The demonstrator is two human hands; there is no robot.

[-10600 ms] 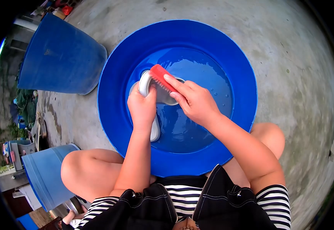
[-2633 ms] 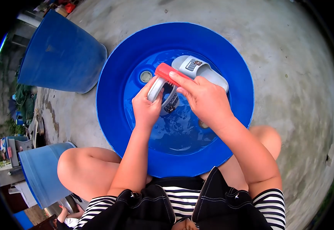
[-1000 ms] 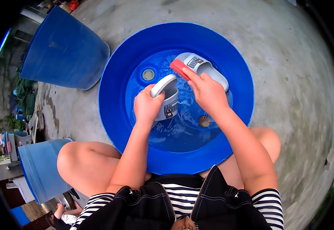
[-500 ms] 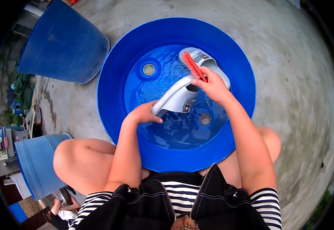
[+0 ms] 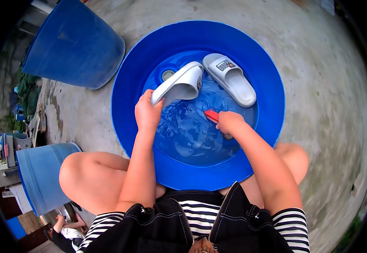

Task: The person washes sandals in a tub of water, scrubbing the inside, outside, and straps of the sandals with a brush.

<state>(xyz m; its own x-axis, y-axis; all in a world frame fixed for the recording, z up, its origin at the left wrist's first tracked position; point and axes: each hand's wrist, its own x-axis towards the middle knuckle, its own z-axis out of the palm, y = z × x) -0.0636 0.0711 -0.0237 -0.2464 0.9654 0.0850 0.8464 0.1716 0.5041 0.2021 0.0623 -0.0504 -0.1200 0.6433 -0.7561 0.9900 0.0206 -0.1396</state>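
Note:
My left hand grips one end of a white slipper, which is tilted on its side over the left part of a round blue tub. Shallow water covers the tub's bottom. In my right hand is a red brush, held low at the water, right of the middle; its bristles cannot be seen. A second white slipper, with a dark printed picture on its strap, lies sole down at the tub's upper right, apart from both hands.
A large blue bucket lies tipped at the upper left. Another light blue bucket is at the lower left, near my knee. Beyond it sits another person. Concrete floor surrounds the tub.
The brush has moved from above the second slipper down to the water. The held slipper has shifted up and left. Earlier, the brush was against the slipper in my left hand.

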